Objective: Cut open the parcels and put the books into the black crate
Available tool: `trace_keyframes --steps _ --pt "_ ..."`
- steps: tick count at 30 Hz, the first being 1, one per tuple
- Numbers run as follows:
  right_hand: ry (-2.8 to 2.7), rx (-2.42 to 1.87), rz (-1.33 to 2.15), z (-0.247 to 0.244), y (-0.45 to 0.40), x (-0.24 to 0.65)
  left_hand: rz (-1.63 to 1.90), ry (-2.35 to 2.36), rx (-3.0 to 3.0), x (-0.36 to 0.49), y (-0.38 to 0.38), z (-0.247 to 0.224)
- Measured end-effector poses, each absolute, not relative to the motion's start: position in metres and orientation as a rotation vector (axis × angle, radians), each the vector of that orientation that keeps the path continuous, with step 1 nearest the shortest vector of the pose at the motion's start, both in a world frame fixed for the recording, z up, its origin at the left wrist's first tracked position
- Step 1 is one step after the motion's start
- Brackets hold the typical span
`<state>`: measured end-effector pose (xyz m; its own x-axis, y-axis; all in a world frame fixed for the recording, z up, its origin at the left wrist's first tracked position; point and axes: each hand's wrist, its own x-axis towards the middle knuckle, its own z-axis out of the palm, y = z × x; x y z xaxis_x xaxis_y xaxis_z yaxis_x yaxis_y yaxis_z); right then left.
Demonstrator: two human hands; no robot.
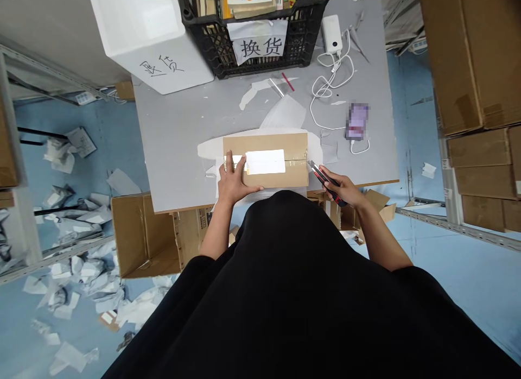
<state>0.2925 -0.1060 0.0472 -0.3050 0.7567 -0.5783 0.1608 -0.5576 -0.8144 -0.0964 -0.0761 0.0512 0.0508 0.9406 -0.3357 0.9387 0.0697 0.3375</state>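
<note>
A closed brown cardboard box (295, 175) lies near the front edge of the table, on top of white paper or plastic wrapping (209, 148). On its top are a white label (266, 162) and clear tape along the middle seam. My left hand (233, 182) rests on the box's left part with fingers spread, touching the label's left end. A black and red box cutter (328, 183) is gripped in my right hand (342, 190). Its tip points at the right end of the taped seam; whether it touches the box I cannot tell.
A black plastic crate (260, 64) of books and a white bin (163, 69) stand at the back. A phone (357, 121), white cable (325, 88), white adapter (332, 34) and scissors (358, 39) lie right. An open carton (140, 238) stands below left, near scattered wrapping (89, 276).
</note>
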Motion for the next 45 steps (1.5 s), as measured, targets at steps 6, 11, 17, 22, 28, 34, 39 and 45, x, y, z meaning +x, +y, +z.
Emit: trace_keyframes --steps 6,11,17,22,28,34,39,45 --pt "-1.236 -1.522 1.903 0.052 -0.115 0.289 0.128 1.850 1.844 -0.099 -0.077 0.045" --pt "-1.214 -1.523 1.930 0.055 -0.118 0.292 0.098 1.854 1.844 -0.099 -0.078 0.048" --pt "-1.182 -1.551 1.955 0.060 -0.125 0.292 0.104 1.847 1.844 -0.099 -0.077 0.050" --pt "-1.115 -1.583 1.949 0.059 -0.131 0.298 0.113 1.851 1.834 -0.098 -0.078 0.050" --pt "-1.014 -1.771 1.665 0.002 -0.132 0.320 0.160 1.812 1.822 -0.103 -0.077 0.048" --pt "-1.280 -2.255 0.964 -0.073 -0.096 0.282 0.534 1.739 1.767 -0.125 -0.079 0.038" --pt "-1.330 -2.395 0.911 -0.097 -0.075 0.244 0.787 1.854 1.427 -0.139 -0.074 0.017" --pt "-1.197 -2.451 0.910 -0.108 -0.080 0.232 0.798 1.757 1.064 -0.155 -0.046 -0.012"
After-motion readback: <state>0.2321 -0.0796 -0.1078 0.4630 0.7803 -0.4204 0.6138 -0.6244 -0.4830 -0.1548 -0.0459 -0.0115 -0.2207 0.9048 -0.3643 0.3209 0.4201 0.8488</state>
